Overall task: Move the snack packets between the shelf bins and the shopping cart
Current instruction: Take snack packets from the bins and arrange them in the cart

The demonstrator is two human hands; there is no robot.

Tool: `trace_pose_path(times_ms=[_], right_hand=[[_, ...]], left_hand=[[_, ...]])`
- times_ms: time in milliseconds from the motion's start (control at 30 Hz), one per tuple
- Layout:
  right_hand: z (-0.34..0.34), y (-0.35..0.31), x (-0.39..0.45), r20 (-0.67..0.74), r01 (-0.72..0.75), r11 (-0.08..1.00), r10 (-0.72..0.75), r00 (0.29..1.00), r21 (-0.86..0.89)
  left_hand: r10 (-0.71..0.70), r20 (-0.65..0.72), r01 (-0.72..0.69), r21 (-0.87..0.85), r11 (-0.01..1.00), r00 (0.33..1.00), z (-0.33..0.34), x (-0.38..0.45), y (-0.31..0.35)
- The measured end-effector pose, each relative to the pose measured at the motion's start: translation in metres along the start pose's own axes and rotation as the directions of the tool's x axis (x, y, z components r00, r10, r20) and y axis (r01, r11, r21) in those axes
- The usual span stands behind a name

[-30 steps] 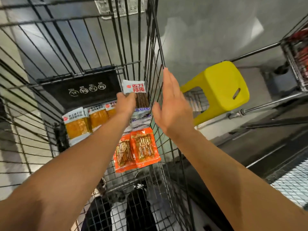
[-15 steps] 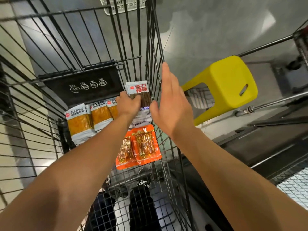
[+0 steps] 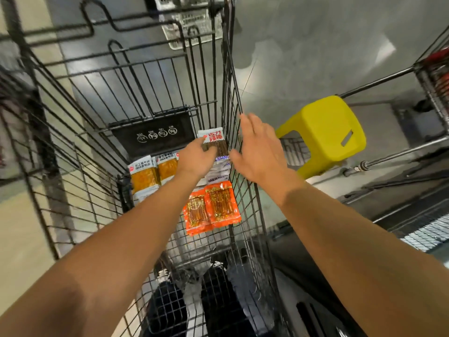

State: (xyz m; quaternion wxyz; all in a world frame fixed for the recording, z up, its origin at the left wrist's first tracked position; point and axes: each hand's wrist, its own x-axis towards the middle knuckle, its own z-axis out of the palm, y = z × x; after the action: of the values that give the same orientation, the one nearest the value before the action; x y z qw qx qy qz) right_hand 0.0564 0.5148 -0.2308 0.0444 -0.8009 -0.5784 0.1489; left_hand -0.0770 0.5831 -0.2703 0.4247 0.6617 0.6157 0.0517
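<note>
Inside the black wire shopping cart [image 3: 102,147], my left hand [image 3: 196,158] grips a brown snack packet with a white and red top [image 3: 215,141], low at the cart's far right corner. Under it lies a pile of white packets [image 3: 220,170]. Two orange packets [image 3: 212,206] lie side by side nearer to me. Yellow packets [image 3: 151,175] lie in a row to the left. My right hand [image 3: 258,152] is flat with straight fingers against the outside of the cart's right wire wall.
A yellow plastic stool [image 3: 328,132] stands on the grey floor right of the cart. A second wire cart [image 3: 435,79] with red goods is at the far right. A white basket [image 3: 192,25] sits beyond the cart's front. My dark shoes [image 3: 194,307] show below.
The view has pulled back and tilted, showing more of the cart's front. My left hand still holds the brown packet at the same corner. The right hand stays flat on the cart's side.
</note>
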Motion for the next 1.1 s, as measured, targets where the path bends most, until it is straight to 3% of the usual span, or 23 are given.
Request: trace_pose_path(times_ms=[300, 667, 900, 1100], right_hand=[[-0.038, -0.053, -0.116, -0.036, -0.052, 0.989, 0.058, 0.998, 0.137], [-0.029, -0.162, -0.343, -0.229, -0.151, 0.922, 0.243, 0.943, 0.356], [-0.051, -0.193, -0.473, -0.359, -0.258, 0.844, 0.449, 0.818, 0.47], [-0.06, -0.189, -0.57, -0.537, -0.324, 0.771, 0.622, 0.57, 0.548]], left_hand=[[0.302, 0.009, -0.301, 0.108, 0.947, 0.953, -0.074, -0.131, -0.007], [0.606, 0.065, -0.609, 0.081, 0.789, 0.793, -0.144, -0.32, -0.089], [0.759, 0.13, -0.763, -0.023, 0.646, 0.638, -0.15, -0.423, -0.1], [0.885, 0.109, -0.872, -0.153, 0.464, 0.452, -0.118, -0.505, -0.09]])
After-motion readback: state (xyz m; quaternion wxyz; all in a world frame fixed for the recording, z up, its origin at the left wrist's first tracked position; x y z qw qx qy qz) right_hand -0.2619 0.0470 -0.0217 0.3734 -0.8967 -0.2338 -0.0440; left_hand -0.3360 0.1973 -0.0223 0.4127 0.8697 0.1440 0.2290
